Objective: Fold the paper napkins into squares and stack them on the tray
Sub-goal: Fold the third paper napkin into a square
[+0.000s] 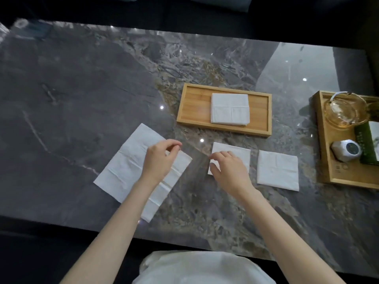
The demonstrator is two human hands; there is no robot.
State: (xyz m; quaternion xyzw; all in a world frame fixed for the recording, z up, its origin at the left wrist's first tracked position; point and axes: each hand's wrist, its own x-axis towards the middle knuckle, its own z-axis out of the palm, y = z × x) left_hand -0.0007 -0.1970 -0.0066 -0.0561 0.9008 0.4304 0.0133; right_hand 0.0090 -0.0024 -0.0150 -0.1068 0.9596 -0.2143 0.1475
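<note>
Dark marble tabletop (82, 89): left hand (159, 160) hangs over the unfolded napkin (127, 167), fingers curled with thumb and forefinger pinched near its far corner, can't tell if it actually grips paper. Right hand (227, 169) rests loose, fingers on the near-left folded square (238, 152), a second folded square (277, 170) just beside it. Folded stack (230, 109) lies in the wooden tray (192, 107); another tray (326, 152) with glass bowl (344, 111) at the right edge.
</note>
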